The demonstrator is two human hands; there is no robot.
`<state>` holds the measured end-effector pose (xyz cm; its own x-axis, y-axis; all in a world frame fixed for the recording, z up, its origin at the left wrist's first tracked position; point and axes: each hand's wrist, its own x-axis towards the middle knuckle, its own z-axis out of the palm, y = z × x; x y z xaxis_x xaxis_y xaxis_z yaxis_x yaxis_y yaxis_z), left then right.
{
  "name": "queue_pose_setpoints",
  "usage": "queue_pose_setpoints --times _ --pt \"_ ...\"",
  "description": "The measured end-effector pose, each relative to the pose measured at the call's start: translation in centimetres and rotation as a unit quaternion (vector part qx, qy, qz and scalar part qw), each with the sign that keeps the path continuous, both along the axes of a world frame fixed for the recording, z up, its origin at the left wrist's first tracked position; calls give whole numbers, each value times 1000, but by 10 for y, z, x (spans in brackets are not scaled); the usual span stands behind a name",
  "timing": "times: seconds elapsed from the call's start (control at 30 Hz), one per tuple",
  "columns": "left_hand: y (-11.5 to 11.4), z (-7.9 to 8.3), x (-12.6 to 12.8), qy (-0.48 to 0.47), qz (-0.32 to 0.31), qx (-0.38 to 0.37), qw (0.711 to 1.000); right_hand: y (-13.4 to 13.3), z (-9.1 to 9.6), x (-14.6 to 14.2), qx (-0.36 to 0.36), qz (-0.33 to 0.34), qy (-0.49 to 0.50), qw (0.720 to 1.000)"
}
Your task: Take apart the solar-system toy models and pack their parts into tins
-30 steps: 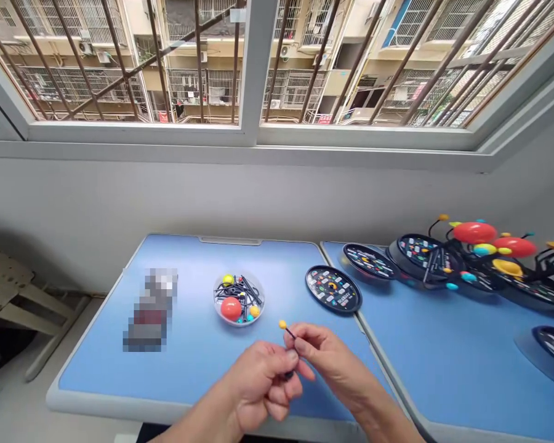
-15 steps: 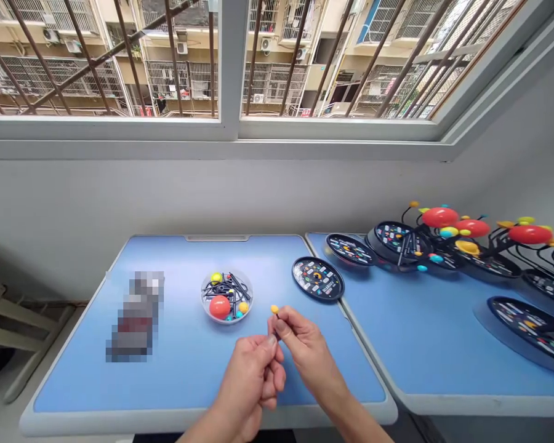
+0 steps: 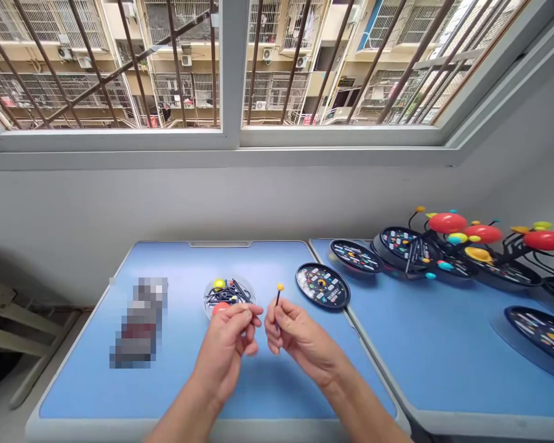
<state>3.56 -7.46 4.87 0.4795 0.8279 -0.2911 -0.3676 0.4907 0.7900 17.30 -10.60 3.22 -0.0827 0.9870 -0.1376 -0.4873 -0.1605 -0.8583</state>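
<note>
Pinch hold at centre of worktop [image 3: 83,381]
Your right hand [image 3: 302,347] pinches a yellow-tipped black rod [image 3: 277,299]; your left hand [image 3: 224,344] has fingers pressed together, contents unclear.

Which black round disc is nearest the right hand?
The disc just beyond the right hand, on the left blue table's edge; the others lie farther right.

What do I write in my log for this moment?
left hand: by the clear round tray, holding nothing visible | right hand: pinching a thin black stick with a yellow ball on top | nearby: black round plate
</note>
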Motion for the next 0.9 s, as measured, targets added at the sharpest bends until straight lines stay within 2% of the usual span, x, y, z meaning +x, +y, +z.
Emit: queue_pose_setpoints --times 0.13,0.27,0.33,0.43,0.53,0.63,0.73,0.8,0.83,0.9 --pt "12 2 0 105 -5 78 991 4 -13 -15 -13 66 44 997" --pt "13 1 0 135 -29 143 980 9 -12 -17 -21 99 8 995" --pt "16 2 -3 145 -27 163 975 11 -8 -15 0 69 -66 995" --pt "20 6 -7 174 -51 194 964 14 4 -11 44 -13 -163 986" --pt "21 12 -7 193 -78 190 960 18 13 -12 74 -18 -192 978" --pt "18 16 -6 210 -68 164 961 26 16 -11 99 -39 -212 971" --pt "16 14 -8 245 -54 155 955 37 19 4 102 -173 -206 958" --pt "20 10 -11 296 -44 206 932 44 22 20 103 -249 -216 938" --pt "24 7 -11 338 -38 257 905 47 22 26 104 -250 -243 931" --pt "36 1 -12 428 -29 364 827 51 19 32 103 -206 -323 918"
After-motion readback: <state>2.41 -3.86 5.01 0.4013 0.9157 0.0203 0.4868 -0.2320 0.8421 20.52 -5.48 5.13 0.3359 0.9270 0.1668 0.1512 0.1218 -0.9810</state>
